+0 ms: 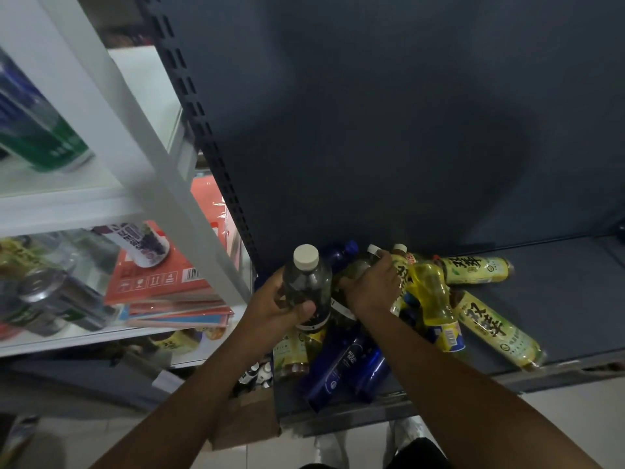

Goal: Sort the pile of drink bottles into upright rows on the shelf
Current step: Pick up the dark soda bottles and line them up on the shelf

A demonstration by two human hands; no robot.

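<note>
A pile of drink bottles lies on the dark grey shelf (558,299). My left hand (274,308) grips a dark bottle with a white cap (307,280), held upright above the pile's left side. My right hand (370,286) grips another dark white-capped bottle (356,265) that leans in the pile. Yellow-green tea bottles lie on their sides to the right (477,269) (497,328). A yellow bottle (433,299) rests tilted beside my right wrist. Blue bottles (341,370) lie at the shelf's front, one more (340,253) at the back.
The shelf's dark back panel (406,130) rises behind the pile. A white rack (135,137) on the left holds cans (50,292), a green-and-blue can (33,130) and red flat packs (162,282). A cardboard box (247,418) stands on the floor below.
</note>
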